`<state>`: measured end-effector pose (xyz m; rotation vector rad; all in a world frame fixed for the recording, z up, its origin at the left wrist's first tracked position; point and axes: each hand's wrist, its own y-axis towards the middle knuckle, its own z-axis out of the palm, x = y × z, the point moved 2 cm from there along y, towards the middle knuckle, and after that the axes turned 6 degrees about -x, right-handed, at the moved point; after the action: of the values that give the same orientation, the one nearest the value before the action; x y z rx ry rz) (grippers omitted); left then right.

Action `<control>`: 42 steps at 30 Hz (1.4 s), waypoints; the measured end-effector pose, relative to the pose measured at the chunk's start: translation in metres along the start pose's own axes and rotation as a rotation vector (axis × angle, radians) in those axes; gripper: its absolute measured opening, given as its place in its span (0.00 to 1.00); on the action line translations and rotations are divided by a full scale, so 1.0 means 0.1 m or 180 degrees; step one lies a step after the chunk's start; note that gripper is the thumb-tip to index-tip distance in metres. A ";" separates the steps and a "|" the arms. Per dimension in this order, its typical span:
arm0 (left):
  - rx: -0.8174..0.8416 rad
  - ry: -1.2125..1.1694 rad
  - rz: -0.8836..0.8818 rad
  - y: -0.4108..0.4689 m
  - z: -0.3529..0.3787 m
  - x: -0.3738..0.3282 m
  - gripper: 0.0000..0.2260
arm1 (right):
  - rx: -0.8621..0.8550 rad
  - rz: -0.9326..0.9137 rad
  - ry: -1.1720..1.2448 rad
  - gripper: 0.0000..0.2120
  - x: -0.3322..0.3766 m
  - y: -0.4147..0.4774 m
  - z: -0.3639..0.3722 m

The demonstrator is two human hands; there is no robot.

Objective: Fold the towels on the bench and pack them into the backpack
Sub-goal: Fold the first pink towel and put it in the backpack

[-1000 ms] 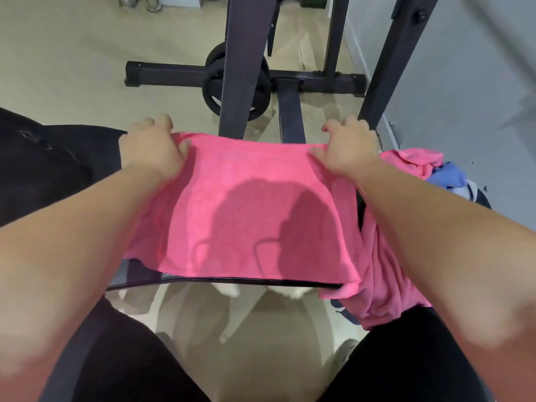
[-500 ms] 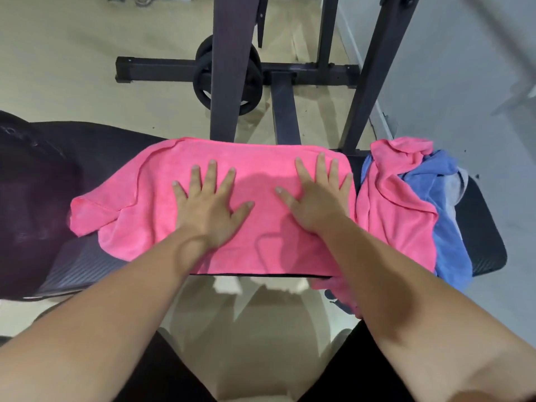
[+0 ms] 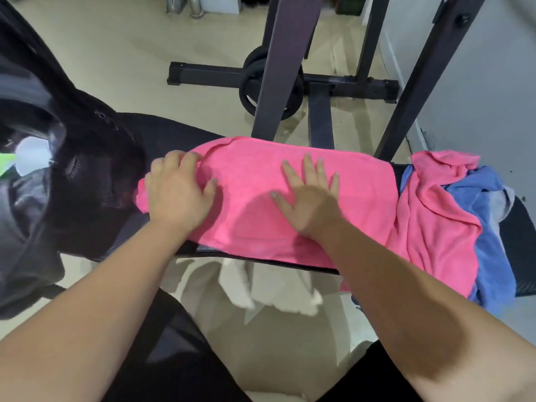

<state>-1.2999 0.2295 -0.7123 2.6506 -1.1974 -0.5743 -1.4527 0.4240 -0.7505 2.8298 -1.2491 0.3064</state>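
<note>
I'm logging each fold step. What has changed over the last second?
Both hands let go of the far edge of the pink towel and laid it flat on the bench. The left hand then slid to its left end, fingers bent over it; grip unclear. The right hand stays flat on it. The towel pile is unmoved.

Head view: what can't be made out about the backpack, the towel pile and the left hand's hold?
- Backpack, head view: cut by the left edge, dark inside; contents unclear.
- At right: the crumpled pink towel covers the blue towel; towel count hidden.
- Left hand: its own back hides the fingertips at the flat pink towel's end; grip unclear.
</note>
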 end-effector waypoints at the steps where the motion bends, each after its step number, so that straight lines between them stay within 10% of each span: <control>1: 0.0006 0.0082 -0.0169 0.01 -0.05 0.11 0.25 | 0.0051 -0.0152 -0.0033 0.34 0.16 0.00 0.02; 7: 0.0598 0.0119 -0.0404 -0.22 0.06 0.57 0.35 | 0.0405 -0.0495 -0.0370 0.38 0.47 -0.14 0.31; 18: 0.0492 -0.0095 -0.0296 -0.17 0.09 0.44 0.10 | 0.0685 -0.0187 -0.0107 0.40 0.59 -0.05 0.15; 22: 0.0373 -0.1037 0.0016 -0.18 0.02 0.32 0.09 | -0.0154 -0.0429 0.1338 0.34 0.94 0.00 -0.09; 27: 0.0203 -0.1710 0.0365 -0.28 -0.11 0.17 0.16 | 0.0463 0.0462 0.3670 0.28 1.21 0.06 -0.01; 32: 0.0396 -0.1953 -0.0510 -0.37 -0.14 0.20 0.31 | 0.0170 0.0913 0.3691 0.08 1.06 0.08 -0.16; 42: 0.1030 -0.2903 -0.1428 -0.43 -0.06 0.13 0.09 | 0.0540 0.0991 0.3511 0.15 0.81 0.07 -0.37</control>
<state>-1.2604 0.2481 -0.7240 3.0173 -0.8642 -1.9665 -1.4104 0.3643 -0.6989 1.8897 -1.3136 1.7132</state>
